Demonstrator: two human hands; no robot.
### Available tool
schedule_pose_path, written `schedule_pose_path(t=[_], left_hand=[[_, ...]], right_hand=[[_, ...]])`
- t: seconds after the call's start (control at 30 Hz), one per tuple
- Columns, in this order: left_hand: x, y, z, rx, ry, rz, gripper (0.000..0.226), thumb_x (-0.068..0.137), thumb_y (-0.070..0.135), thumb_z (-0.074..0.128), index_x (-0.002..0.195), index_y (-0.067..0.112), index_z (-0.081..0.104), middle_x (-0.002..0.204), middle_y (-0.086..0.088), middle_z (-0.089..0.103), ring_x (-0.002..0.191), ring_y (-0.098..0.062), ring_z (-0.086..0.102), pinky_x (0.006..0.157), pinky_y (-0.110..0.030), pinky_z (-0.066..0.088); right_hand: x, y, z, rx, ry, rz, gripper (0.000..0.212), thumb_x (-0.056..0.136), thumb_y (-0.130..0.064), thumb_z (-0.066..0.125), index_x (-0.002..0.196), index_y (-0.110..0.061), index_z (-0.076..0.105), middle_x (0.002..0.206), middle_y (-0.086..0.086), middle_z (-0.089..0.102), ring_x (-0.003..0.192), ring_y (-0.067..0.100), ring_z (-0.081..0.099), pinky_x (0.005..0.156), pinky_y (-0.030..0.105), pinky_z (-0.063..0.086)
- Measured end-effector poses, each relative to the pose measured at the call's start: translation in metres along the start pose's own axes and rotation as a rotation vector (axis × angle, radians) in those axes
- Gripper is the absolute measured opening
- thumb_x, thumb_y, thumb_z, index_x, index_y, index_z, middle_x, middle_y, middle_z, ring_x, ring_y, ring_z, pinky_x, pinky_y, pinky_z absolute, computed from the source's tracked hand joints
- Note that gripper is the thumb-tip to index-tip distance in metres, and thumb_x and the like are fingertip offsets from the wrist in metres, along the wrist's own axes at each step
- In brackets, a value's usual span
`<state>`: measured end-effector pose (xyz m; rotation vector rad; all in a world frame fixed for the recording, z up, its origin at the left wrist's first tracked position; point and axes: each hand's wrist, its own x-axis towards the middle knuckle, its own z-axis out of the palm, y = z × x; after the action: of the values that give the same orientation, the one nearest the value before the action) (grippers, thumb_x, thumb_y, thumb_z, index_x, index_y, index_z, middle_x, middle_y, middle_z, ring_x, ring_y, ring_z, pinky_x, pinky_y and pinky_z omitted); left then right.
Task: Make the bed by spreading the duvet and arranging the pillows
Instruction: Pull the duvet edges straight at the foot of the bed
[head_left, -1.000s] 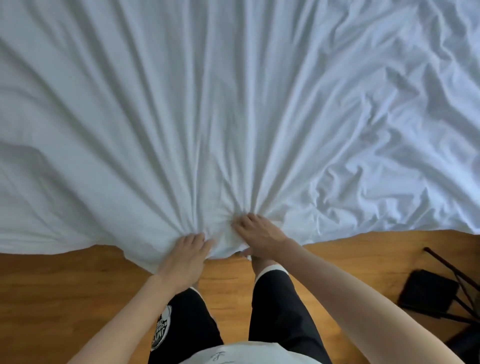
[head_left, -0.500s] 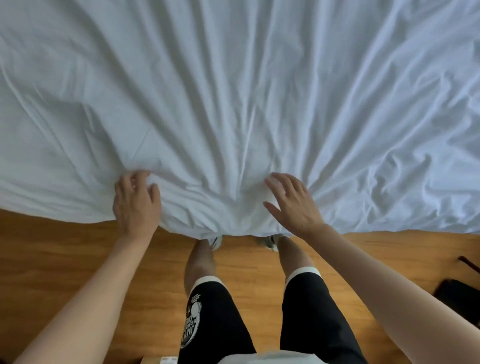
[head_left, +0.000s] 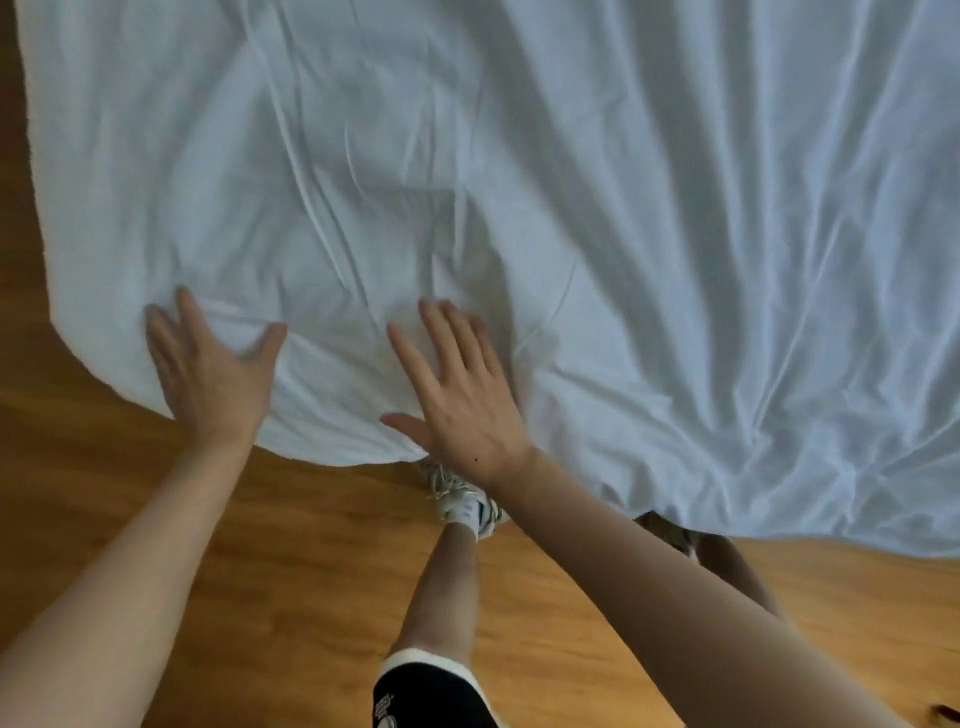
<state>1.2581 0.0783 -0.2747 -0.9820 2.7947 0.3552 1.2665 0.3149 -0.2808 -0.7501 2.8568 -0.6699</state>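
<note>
A white, wrinkled duvet (head_left: 571, 208) covers the bed and fills the upper part of the head view. Its rounded corner hangs down at the lower left, over the floor. My left hand (head_left: 208, 371) lies flat on the duvet near that corner, fingers straight and spread. My right hand (head_left: 457, 395) presses flat on the duvet's near edge a little to the right, fingers straight. Neither hand grips the fabric. No pillows are in view.
A wooden floor (head_left: 130, 467) runs along the near side and up the left edge of the bed. My legs in black shorts and a white sneaker (head_left: 465, 501) stand at the duvet's edge, one foot partly under the hanging fabric.
Both hands let go of the bunched duvet edge, spread apart and then flattened. The view and my hands shifted left toward the duvet's corner.
</note>
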Motion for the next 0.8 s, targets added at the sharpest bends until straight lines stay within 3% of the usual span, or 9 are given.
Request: schedule_pose_path(t=[0.1, 0.2, 0.3, 0.37, 0.47, 0.57, 0.7, 0.8], left_hand=[[0.052, -0.025, -0.009, -0.098, 0.019, -0.077, 0.104, 0.079, 0.066, 0.059, 0.153, 0.017, 0.005, 0.159, -0.016, 0.004, 0.147, -0.03, 0.004, 0.117, -0.05, 0.015], [0.09, -0.042, -0.013, -0.082, 0.046, -0.105, 0.107, 0.073, 0.071, 0.061, 0.149, 0.012, 0.015, 0.151, -0.019, 0.026, 0.139, -0.036, 0.025, 0.112, -0.052, 0.026], [0.112, -0.046, -0.016, 0.01, 0.127, -0.053, 0.075, 0.082, 0.058, 0.06, 0.125, 0.0, 0.045, 0.125, -0.028, 0.051, 0.115, -0.044, 0.048, 0.094, -0.053, 0.039], [0.122, -0.046, -0.018, 0.087, 0.125, 0.079, 0.054, 0.092, 0.045, 0.055, 0.109, -0.006, 0.05, 0.106, -0.034, 0.058, 0.098, -0.05, 0.056, 0.081, -0.054, 0.043], [0.131, -0.049, -0.023, 0.162, 0.073, 0.257, 0.04, 0.098, 0.034, 0.049, 0.098, -0.006, 0.048, 0.084, -0.037, 0.059, 0.077, -0.051, 0.059, 0.066, -0.052, 0.042], [0.13, -0.056, -0.038, 0.17, 0.071, 0.352, 0.035, 0.1, 0.03, 0.047, 0.096, -0.005, 0.048, 0.077, -0.035, 0.058, 0.07, -0.05, 0.058, 0.06, -0.05, 0.041], [0.131, -0.07, -0.078, 0.122, 0.091, 0.366, 0.033, 0.1, 0.027, 0.047, 0.091, -0.005, 0.047, 0.07, -0.033, 0.056, 0.064, -0.048, 0.056, 0.055, -0.045, 0.034], [0.144, -0.084, -0.113, 0.096, 0.11, 0.346, 0.039, 0.101, 0.038, 0.04, 0.094, 0.0, 0.043, 0.072, -0.034, 0.054, 0.065, -0.048, 0.056, 0.057, -0.051, 0.044]], right_hand=[[0.043, 0.006, 0.02, -0.093, 0.028, 0.229, 0.099, 0.072, -0.066, 0.066, 0.144, -0.006, 0.035, 0.141, 0.026, 0.042, 0.13, 0.041, 0.04, 0.109, 0.047, 0.032], [0.067, 0.007, 0.036, -0.186, -0.009, 0.346, 0.09, 0.063, -0.071, 0.067, 0.123, -0.006, 0.056, 0.114, 0.015, 0.06, 0.103, 0.034, 0.057, 0.084, 0.043, 0.047], [0.091, 0.011, 0.043, -0.197, -0.017, 0.275, 0.057, 0.063, -0.058, 0.079, 0.084, -0.008, 0.063, 0.074, 0.009, 0.063, 0.064, 0.03, 0.061, 0.055, 0.033, 0.045], [0.103, 0.016, 0.043, -0.171, 0.003, 0.204, 0.045, 0.071, -0.05, 0.077, 0.072, -0.009, 0.058, 0.055, 0.007, 0.059, 0.045, 0.027, 0.058, 0.042, 0.025, 0.035], [0.106, 0.014, 0.039, -0.12, 0.009, 0.176, 0.041, 0.085, -0.047, 0.055, 0.07, -0.009, 0.052, 0.047, 0.006, 0.054, 0.036, 0.027, 0.052, 0.041, 0.022, 0.025], [0.099, 0.006, 0.033, -0.034, 0.043, 0.192, 0.038, 0.09, -0.042, 0.056, 0.072, -0.01, 0.047, 0.05, 0.007, 0.054, 0.039, 0.03, 0.051, 0.043, 0.025, 0.027], [0.102, -0.032, 0.016, 0.039, 0.125, 0.238, 0.038, 0.091, -0.044, 0.044, 0.07, -0.012, 0.042, 0.049, 0.003, 0.05, 0.039, 0.028, 0.048, 0.046, 0.024, 0.024], [0.113, -0.063, 0.006, 0.069, 0.187, 0.241, 0.038, 0.09, -0.042, 0.046, 0.067, -0.012, 0.043, 0.047, 0.0, 0.046, 0.036, 0.023, 0.043, 0.045, 0.021, 0.021]])
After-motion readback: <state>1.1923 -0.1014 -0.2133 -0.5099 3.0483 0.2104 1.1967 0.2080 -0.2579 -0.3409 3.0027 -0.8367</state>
